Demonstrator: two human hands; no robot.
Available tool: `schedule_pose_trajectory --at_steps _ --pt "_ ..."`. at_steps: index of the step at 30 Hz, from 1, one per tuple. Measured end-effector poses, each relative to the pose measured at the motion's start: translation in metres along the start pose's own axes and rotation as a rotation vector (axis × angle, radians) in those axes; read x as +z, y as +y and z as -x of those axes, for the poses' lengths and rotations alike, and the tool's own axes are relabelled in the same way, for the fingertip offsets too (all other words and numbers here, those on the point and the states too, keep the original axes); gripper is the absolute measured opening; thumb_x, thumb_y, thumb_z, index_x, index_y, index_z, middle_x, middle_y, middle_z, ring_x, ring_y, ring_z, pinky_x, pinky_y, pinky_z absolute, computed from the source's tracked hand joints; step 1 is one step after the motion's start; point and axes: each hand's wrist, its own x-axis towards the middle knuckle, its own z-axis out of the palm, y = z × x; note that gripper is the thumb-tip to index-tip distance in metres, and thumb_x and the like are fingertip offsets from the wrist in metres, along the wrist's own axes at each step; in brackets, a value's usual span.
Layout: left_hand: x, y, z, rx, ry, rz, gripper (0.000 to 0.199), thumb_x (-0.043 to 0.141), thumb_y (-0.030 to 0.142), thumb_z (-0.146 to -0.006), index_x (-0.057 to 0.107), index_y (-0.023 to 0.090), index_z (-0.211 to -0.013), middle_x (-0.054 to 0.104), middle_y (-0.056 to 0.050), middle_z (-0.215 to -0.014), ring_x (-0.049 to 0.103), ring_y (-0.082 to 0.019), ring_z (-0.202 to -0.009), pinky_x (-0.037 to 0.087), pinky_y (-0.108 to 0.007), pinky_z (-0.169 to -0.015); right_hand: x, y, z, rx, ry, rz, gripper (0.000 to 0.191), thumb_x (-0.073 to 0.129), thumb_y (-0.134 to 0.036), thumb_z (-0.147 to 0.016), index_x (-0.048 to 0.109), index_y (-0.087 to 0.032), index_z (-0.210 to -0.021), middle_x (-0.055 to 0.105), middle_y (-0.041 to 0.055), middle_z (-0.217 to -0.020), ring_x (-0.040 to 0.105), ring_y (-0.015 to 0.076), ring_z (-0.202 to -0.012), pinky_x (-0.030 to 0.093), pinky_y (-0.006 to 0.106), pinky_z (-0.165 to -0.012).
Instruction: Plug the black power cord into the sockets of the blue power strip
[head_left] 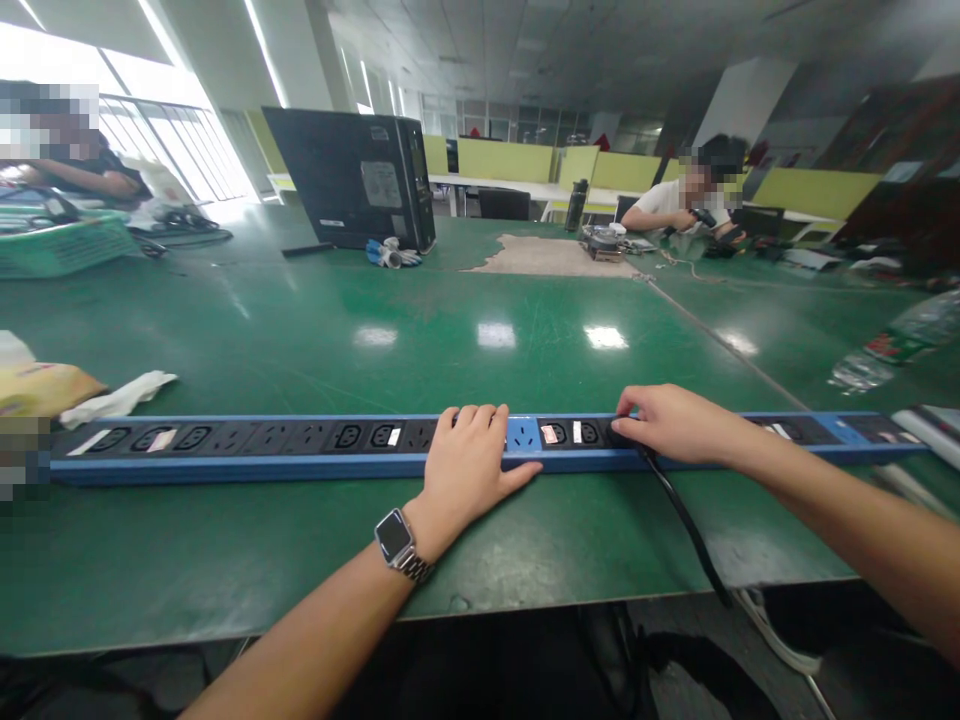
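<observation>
A long blue power strip (270, 466) with black socket faces lies across the green table, close to its front edge. My left hand (469, 450) grips the strip near its middle, fingers over the far side and thumb along the near side. To the right, my right hand (664, 422) has its fingers closed around a black plug at one of the sockets. The plug itself is mostly hidden by the fingers, so how deep it sits I cannot tell. From it a black power cable (686, 515) runs down over the table edge.
A black computer case (345, 180) stands at the back left, gloves (392, 253) beside it. A plastic bottle (892, 345) lies at right. A green basket (67, 243) and a yellow packet (49, 388) are at left. Two people sit across the table.
</observation>
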Motion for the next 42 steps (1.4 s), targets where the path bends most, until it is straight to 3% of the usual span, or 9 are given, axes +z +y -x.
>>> schedule_pose_trajectory --at_steps 5,6,9,12,17,29,36,39,42 --pt "0.001 0.0 0.0 -0.007 -0.003 0.01 0.069 0.054 0.067 -0.079 0.054 0.016 -0.125 0.064 -0.013 -0.114 0.055 -0.031 -0.107 0.036 -0.046 -0.098 -0.049 -0.02 0.021 0.135 0.493 -0.486 0.03 0.055 -0.045 -0.081 0.065 -0.017 -0.087 0.064 0.0034 -0.068 0.052 0.0116 -0.054 0.036 0.025 -0.051" --pt "0.0 0.0 0.0 -0.01 -0.001 0.01 0.069 0.055 0.067 -0.079 0.053 0.016 -0.126 0.064 -0.013 -0.115 0.055 -0.031 -0.107 0.036 -0.046 -0.098 -0.055 -0.029 0.023 0.099 0.506 -0.568 0.032 0.054 -0.046 -0.082 0.065 -0.017 -0.087 0.063 0.0028 -0.067 0.049 0.01 -0.052 0.036 0.024 -0.051" --pt "0.0 0.0 0.0 -0.023 -0.002 0.016 0.076 0.059 0.064 -0.078 0.046 0.013 -0.133 0.063 -0.015 -0.119 0.055 -0.031 -0.109 0.036 -0.045 -0.098 -0.048 -0.059 0.015 -0.034 0.197 -0.603 0.03 0.057 -0.043 -0.08 0.066 -0.016 -0.085 0.06 -0.0004 -0.059 0.046 0.0082 -0.048 0.034 0.022 -0.048" --pt "0.0 0.001 0.0 -0.039 0.0 0.038 0.088 0.064 0.063 -0.075 0.038 0.009 -0.14 0.062 -0.017 -0.122 0.056 -0.031 -0.109 0.036 -0.044 -0.098 -0.013 -0.081 -0.009 -0.092 0.035 -0.56 0.022 0.056 -0.036 -0.08 0.064 -0.016 -0.08 0.063 -0.0005 -0.061 0.051 0.0089 -0.052 0.035 0.02 -0.049" --pt "0.001 0.001 -0.001 -0.067 0.006 0.078 0.096 0.065 0.064 -0.073 0.033 0.007 -0.143 0.064 -0.017 -0.118 0.058 -0.03 -0.109 0.036 -0.043 -0.099 0.028 -0.09 -0.043 -0.102 0.043 -0.451 0.022 0.053 -0.034 -0.08 0.061 -0.016 -0.072 0.062 0.0004 -0.061 0.052 0.0099 -0.055 0.033 0.02 -0.05" --pt "0.001 0.0 -0.001 -0.061 -0.007 0.159 0.084 0.063 0.055 -0.077 0.035 0.01 -0.142 0.064 -0.015 -0.12 0.056 -0.03 -0.113 0.036 -0.044 -0.099 0.033 -0.112 -0.034 -0.116 0.137 -0.01 0.026 0.044 -0.033 -0.084 0.066 -0.019 -0.085 0.07 0.0088 -0.083 0.061 0.0186 -0.072 0.033 0.026 -0.058" --pt "0.0 -0.004 0.001 -0.007 0.032 0.222 0.07 0.061 0.045 -0.081 0.039 0.015 -0.141 0.059 -0.013 -0.13 0.054 -0.027 -0.118 0.036 -0.042 -0.103 0.053 -0.082 -0.028 -0.213 0.198 -0.449 0.039 0.039 -0.049 -0.091 0.062 -0.02 -0.084 0.064 0.0011 -0.07 0.056 0.0136 -0.065 0.036 0.023 -0.061" --pt "-0.005 -0.005 0.002 0.037 0.021 0.25 0.067 0.06 0.045 -0.084 0.039 0.02 -0.142 0.061 -0.009 -0.127 0.054 -0.026 -0.117 0.038 -0.042 -0.102 0.058 -0.048 -0.024 -0.126 0.395 -0.582 0.037 0.042 -0.048 -0.091 0.064 -0.018 -0.088 0.064 0.0007 -0.071 0.056 0.0137 -0.066 0.039 0.024 -0.064" --pt "-0.008 -0.006 -0.001 0.079 0.008 0.303 0.061 0.058 0.043 -0.086 0.04 0.026 -0.142 0.061 -0.006 -0.127 0.054 -0.024 -0.117 0.04 -0.041 -0.101 0.067 -0.015 -0.011 0.072 0.605 -0.489 0.032 0.048 -0.046 -0.087 0.064 -0.018 -0.083 0.064 0.0015 -0.068 0.057 0.0156 -0.064 0.038 0.026 -0.063"
